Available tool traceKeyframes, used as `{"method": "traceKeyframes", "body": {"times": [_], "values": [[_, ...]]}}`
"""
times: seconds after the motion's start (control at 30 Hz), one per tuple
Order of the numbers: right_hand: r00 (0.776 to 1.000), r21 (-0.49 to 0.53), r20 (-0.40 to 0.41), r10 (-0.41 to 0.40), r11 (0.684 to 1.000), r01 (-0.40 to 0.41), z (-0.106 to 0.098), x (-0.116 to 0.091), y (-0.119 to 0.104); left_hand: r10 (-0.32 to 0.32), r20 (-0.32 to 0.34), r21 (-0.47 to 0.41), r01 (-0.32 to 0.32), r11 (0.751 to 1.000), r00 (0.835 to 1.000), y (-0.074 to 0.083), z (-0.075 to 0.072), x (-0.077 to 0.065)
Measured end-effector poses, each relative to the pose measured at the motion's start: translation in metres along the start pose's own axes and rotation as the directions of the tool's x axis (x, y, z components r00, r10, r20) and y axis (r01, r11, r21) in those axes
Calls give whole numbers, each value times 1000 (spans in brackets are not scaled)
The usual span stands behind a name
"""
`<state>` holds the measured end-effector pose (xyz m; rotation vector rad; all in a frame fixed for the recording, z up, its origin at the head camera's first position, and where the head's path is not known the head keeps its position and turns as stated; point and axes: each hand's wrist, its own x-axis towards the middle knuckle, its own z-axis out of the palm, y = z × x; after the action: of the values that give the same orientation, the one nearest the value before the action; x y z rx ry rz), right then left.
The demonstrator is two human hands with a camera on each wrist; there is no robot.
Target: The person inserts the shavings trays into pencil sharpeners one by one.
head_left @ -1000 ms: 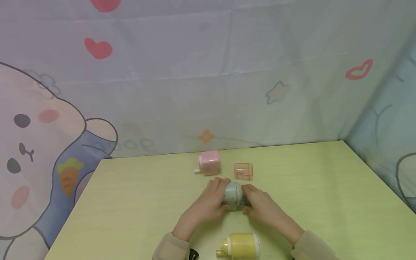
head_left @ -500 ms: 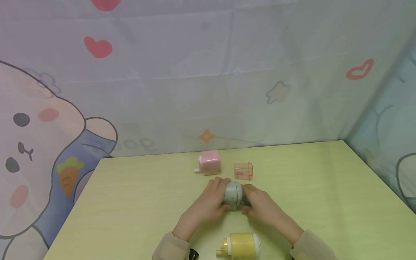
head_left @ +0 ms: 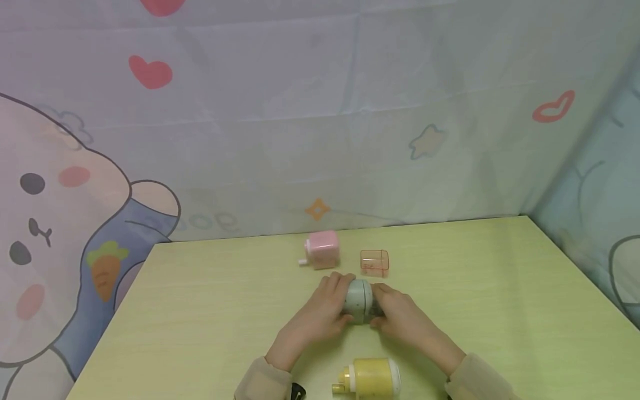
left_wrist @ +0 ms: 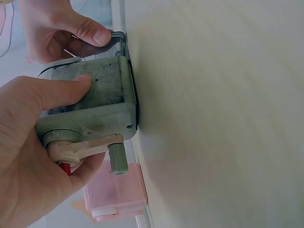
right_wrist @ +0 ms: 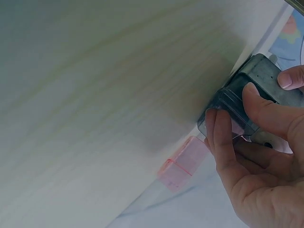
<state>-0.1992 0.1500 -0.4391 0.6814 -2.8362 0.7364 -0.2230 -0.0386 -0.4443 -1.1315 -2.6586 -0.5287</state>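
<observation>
A grey-green crank pencil sharpener lies on the table between both hands. My left hand grips its body, thumb across the flat side in the left wrist view. The sharpener's crank with its green knob sticks out beside that palm, and a small red bit shows next to it. My right hand holds the clear dark shavings drawer at the other end, fingers and thumb on either side. The drawer seems to sit at or partly in the body; how far in is hard to tell.
A pink crank sharpener stands at the back, with a clear pinkish drawer apart to its right. A yellow sharpener lies near the front edge, a small black object to its left. A printed cloth hangs behind.
</observation>
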Motion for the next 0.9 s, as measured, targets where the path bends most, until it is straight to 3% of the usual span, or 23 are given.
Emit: {"method": "traceKeyframes", "body": {"times": [0.53, 0.9], "values": [[997, 60, 45, 59, 996, -62, 3, 7, 7, 13, -7, 10, -13, 1000, 1000, 1, -2, 0], [996, 154, 81, 45, 986, -58, 0, 9, 14, 30, -24, 11, -30, 1000, 999, 1, -2, 1]]}}
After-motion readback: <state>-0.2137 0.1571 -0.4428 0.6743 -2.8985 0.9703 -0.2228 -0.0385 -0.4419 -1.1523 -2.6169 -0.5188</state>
